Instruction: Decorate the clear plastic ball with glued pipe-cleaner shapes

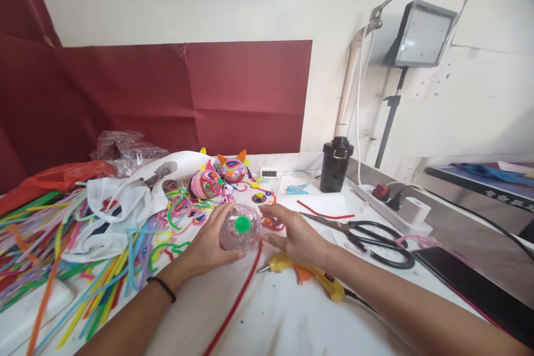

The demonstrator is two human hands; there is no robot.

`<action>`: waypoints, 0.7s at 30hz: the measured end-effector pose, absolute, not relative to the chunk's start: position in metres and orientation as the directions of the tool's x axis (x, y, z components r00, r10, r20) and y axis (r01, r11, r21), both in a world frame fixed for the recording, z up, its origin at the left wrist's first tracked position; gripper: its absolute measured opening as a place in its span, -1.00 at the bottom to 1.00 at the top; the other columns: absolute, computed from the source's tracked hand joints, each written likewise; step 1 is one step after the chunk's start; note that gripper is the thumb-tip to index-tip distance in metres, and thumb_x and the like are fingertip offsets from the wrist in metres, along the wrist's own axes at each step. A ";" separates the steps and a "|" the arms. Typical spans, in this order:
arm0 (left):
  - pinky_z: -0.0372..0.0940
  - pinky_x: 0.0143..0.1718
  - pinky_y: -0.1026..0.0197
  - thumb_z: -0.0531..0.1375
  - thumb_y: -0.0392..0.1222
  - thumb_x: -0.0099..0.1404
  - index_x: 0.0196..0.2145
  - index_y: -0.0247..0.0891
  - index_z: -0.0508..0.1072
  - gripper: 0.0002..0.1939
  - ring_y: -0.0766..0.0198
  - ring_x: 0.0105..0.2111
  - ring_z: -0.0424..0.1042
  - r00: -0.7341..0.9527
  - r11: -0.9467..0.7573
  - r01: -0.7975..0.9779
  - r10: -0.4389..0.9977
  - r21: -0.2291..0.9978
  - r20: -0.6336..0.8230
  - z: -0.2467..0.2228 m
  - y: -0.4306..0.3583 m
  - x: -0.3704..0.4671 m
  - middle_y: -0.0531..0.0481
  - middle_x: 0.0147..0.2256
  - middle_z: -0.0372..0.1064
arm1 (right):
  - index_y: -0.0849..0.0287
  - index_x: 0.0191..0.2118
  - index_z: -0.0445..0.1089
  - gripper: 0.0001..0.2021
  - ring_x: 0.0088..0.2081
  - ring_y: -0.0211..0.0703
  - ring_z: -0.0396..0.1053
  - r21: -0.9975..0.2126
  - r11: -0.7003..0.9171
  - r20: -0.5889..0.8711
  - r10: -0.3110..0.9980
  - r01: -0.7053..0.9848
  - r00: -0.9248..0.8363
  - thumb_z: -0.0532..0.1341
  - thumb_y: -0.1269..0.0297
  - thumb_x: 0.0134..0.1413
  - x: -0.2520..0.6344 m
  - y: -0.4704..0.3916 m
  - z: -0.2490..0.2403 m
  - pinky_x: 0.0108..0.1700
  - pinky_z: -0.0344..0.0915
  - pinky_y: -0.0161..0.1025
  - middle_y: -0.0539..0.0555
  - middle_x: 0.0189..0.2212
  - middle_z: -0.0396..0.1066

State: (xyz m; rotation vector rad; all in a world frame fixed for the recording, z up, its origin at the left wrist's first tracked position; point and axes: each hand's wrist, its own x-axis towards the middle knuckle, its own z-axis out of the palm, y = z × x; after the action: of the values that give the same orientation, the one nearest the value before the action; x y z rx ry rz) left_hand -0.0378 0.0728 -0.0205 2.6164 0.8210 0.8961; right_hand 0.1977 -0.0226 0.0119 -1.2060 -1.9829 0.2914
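Observation:
A clear, rounded plastic bottle [228,240] with a green cap [242,225] faces me. My left hand [208,239] is wrapped round its left side, thumb along the bottom. At the bottle's right side, my right hand [292,231] has its fingers curved against it. The thumb presses the upper end of a red pipe cleaner [240,300] there, and the rest trails down toward the table's front edge. Beneath the right wrist lies a yellow glue gun [287,262] with its nozzle pointing left.
Black-handled scissors [375,239] and a phone [475,283] lie on the right. Loose pipe cleaners [108,289] pile up on the left beside a white mesh bag [108,211]. Two decorated animal heads [206,182], a small timer [269,173] and a black canister [336,169] stand at the back.

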 end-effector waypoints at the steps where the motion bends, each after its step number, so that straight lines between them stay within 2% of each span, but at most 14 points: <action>1: 0.06 0.26 -0.18 0.34 0.13 0.07 0.31 -0.26 0.00 -0.01 -0.19 0.29 0.02 0.651 -0.807 0.425 0.587 0.409 0.482 -0.020 0.073 -0.038 -0.32 0.29 -0.01 | 0.24 0.15 0.26 -0.53 0.04 0.04 0.38 -0.546 0.518 0.501 0.832 0.659 -0.239 0.25 0.38 0.11 0.200 -0.025 0.012 0.03 0.34 0.00 0.25 0.05 0.39; 6: 0.08 0.25 -0.19 0.30 0.24 0.07 0.26 -0.24 0.11 -0.07 -0.21 0.27 0.06 0.599 -0.771 0.423 0.632 0.476 0.492 -0.021 0.072 -0.035 -0.30 0.26 0.06 | 0.21 0.12 0.28 -0.59 0.06 0.04 0.36 -0.520 0.516 0.503 0.829 0.681 -0.245 0.22 0.37 0.13 0.210 -0.038 0.018 0.07 0.30 0.03 0.23 0.06 0.38; 13: 0.12 0.21 -0.18 0.30 0.22 0.05 0.22 -0.26 0.14 -0.11 -0.20 0.21 0.19 0.536 -0.685 0.390 0.713 0.616 0.452 -0.020 0.072 -0.032 -0.31 0.21 0.16 | 0.16 0.02 0.37 -0.72 -0.02 -0.04 0.41 -0.498 0.496 0.501 0.834 0.712 -0.231 0.19 0.36 0.19 0.232 -0.056 0.023 0.02 0.33 -0.05 0.16 -0.03 0.45; 18: 0.19 0.17 -0.16 0.32 0.20 -0.01 0.18 -0.22 0.21 -0.13 -0.19 0.16 0.26 0.449 -0.584 0.399 0.796 0.707 0.405 -0.019 0.076 -0.033 -0.24 0.18 0.26 | 0.18 -0.13 0.46 -0.82 -0.20 -0.06 0.48 -0.495 0.465 0.474 0.853 0.734 -0.221 0.15 0.38 0.20 0.232 -0.068 0.024 -0.15 0.39 -0.11 0.14 -0.21 0.53; 21: 0.22 0.16 -0.12 0.30 0.16 0.03 0.19 -0.19 0.20 -0.17 -0.15 0.16 0.28 0.418 -0.556 0.392 0.818 0.733 0.396 -0.020 0.079 -0.034 -0.21 0.18 0.26 | 0.20 -0.17 0.48 -0.74 -0.34 -0.17 0.47 -0.477 0.614 0.542 0.769 0.628 -0.340 0.07 0.52 0.17 0.209 -0.090 0.039 -0.27 0.38 -0.25 0.09 -0.36 0.52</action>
State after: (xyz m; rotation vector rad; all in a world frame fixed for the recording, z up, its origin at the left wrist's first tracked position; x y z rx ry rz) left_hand -0.0341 0.0792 -0.0196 2.1327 1.0214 1.0263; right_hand 0.2088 -0.0896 0.0390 -1.0956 -2.0759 0.2348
